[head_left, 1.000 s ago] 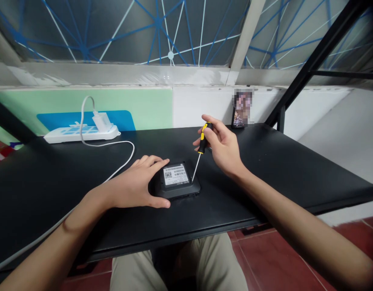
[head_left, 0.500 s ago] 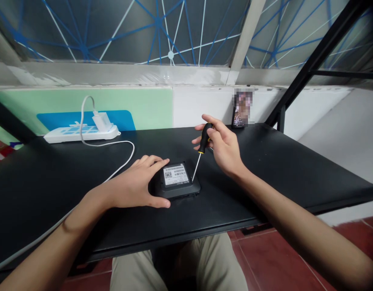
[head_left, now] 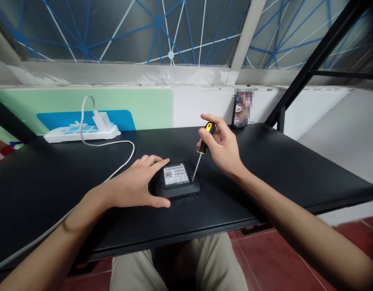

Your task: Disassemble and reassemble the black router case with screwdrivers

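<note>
A flat, black, square electronic device point(head_left: 179, 190) lies on the black desk, with a white barcode label point(head_left: 176, 174) on its upper face. My left hand point(head_left: 130, 182) holds it from the left, thumb along the near side and fingers at the far side. In my right hand point(head_left: 223, 145) is a screwdriver point(head_left: 202, 148) with a black and yellow handle, pinched between thumb and fingers while the index finger sticks out. Its thin metal shaft slants down to the device's right side, beside the label. The tip's exact seat is too small to make out.
At the back left a white power strip point(head_left: 62, 136) carries a plugged-in charger point(head_left: 102, 122). Its white cable point(head_left: 132, 151) runs across the desk behind my left forearm. A phone point(head_left: 240, 113) leans on the wall at the back right. The desk's front edge point(head_left: 174, 237) is above my knees.
The fingers and thumb of my right hand have shifted round the screwdriver handle, which has turned so its yellow patch shows. My left hand and the device have stayed put.
</note>
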The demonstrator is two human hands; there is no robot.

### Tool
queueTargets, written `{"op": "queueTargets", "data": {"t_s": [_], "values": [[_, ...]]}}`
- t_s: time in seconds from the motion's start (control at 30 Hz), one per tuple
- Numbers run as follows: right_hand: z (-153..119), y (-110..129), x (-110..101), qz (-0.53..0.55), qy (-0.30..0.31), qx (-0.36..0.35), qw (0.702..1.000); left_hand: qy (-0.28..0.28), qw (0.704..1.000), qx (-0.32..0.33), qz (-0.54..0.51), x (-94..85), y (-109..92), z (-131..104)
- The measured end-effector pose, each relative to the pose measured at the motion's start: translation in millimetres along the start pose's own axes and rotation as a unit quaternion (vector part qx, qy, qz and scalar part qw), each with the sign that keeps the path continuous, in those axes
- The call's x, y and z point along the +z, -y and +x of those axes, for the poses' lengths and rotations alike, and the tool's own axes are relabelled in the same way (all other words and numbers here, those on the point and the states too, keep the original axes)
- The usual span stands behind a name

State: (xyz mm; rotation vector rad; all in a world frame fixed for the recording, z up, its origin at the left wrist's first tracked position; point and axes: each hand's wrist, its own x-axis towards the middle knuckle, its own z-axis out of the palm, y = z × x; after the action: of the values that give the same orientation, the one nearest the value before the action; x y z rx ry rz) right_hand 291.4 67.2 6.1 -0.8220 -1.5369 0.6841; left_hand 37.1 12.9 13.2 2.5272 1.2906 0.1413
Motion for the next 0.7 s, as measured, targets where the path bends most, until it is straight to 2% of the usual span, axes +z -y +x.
{"op": "queueTargets", "data": {"t_s": [0.2, 0.7], "values": [[0.4, -1.7, 1.2, 0.037, -0.014, 0.011, 0.999, 0.001, 1.000, 0.000, 0.004, 0.0, 0.6, -0.2], [0.4, -0.6, 1.1, 0.025, -0.009, 0.010, 1.000, 0.009, 1.000, -0.003, 0.010, -0.4, -0.4, -0.7]]}}
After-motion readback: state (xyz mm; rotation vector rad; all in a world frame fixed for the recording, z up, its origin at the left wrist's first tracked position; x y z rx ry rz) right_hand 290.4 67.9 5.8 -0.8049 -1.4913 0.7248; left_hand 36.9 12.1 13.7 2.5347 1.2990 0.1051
